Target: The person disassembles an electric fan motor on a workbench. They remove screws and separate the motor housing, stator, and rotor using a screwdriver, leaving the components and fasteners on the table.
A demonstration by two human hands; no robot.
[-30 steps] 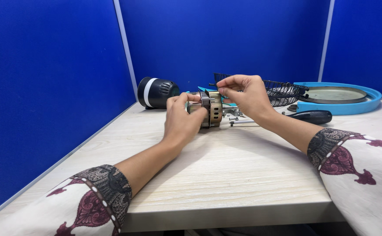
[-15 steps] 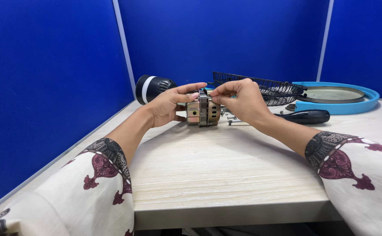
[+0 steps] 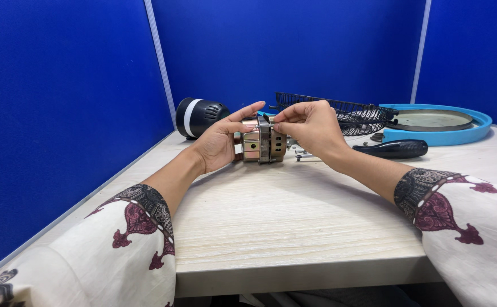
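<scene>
My left hand (image 3: pixel 220 142) cups the near-left side of the small metal motor (image 3: pixel 264 145), fingers spread and reaching over its top — a loose, wide grip that steadies it and does not clamp. My right hand (image 3: pixel 311 128) comes in from the other side, its thumb and forefinger narrowed to a pinch at the motor's top edge; whether something tiny sits between them I cannot tell. The motor rests on the pale wooden desk (image 3: pixel 294 227), near the back, directly between my two hands. Just behind my left hand lies a black cylindrical housing (image 3: pixel 198 116) with a white band. Behind my right hand lies a black wire fan guard (image 3: pixel 345 111), beside it a round blue base (image 3: pixel 439 125), and a black-handled screwdriver (image 3: pixel 393 149) lies on the desk to the right.
</scene>
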